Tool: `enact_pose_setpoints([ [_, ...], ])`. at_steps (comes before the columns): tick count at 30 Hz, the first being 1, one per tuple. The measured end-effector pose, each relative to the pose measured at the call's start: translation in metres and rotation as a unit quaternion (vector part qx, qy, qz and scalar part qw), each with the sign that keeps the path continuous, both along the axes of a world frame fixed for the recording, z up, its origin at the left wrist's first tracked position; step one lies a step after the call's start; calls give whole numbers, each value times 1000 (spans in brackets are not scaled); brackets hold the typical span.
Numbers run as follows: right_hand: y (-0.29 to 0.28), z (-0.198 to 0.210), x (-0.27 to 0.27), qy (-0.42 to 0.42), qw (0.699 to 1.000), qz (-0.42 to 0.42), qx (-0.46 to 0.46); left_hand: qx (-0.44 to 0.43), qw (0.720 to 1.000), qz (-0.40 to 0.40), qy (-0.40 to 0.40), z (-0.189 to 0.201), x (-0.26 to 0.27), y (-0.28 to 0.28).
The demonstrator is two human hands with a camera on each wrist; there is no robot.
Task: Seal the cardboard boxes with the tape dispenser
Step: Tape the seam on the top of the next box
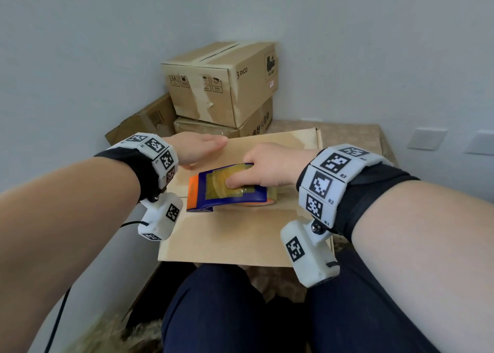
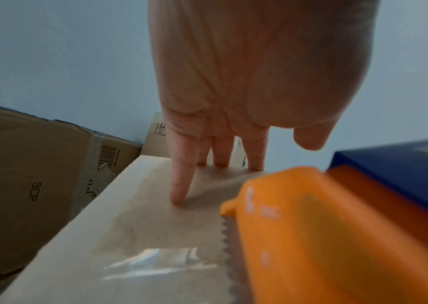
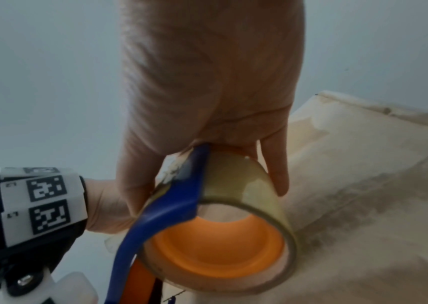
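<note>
A flat cardboard box [image 1: 232, 237] lies in front of me on my lap and a patterned table. A blue and orange tape dispenser [image 1: 227, 189] sits on the box top, its toothed orange end [image 2: 311, 236] pointing left. My right hand [image 1: 270, 165] grips the dispenser [image 3: 181, 195] from above, thumb on one side and fingers down the clear tape roll [image 3: 246, 185]. My left hand [image 1: 197, 146] lies flat with straight fingers [image 2: 181, 185] pressing the box top [image 2: 142, 226] just beyond the dispenser. A shiny strip of clear tape [image 2: 156, 261] lies on the box near the teeth.
Two stacked sealed cardboard boxes [image 1: 227, 85] stand at the back against the wall, with a crumpled box [image 1: 144, 122] leaning to their left. The patterned tabletop [image 1: 352, 138] extends to the right. My knees [image 1: 213, 312] are under the box's near edge.
</note>
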State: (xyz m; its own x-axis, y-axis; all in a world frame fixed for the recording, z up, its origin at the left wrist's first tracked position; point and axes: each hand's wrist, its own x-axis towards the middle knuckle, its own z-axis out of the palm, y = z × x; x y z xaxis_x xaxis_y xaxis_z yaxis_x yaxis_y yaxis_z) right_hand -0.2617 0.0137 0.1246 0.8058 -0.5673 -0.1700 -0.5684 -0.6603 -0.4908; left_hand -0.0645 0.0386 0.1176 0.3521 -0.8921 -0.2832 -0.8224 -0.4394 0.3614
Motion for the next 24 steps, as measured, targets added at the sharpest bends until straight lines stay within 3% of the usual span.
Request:
enact_pose_setpoints([
  [12, -5, 6, -10, 36, 998, -2, -58, 16, 999, 27, -12, 5, -8, -2],
  [24, 2, -1, 1, 48, 997, -5, -56, 87, 977, -71, -180, 17, -30, -36],
])
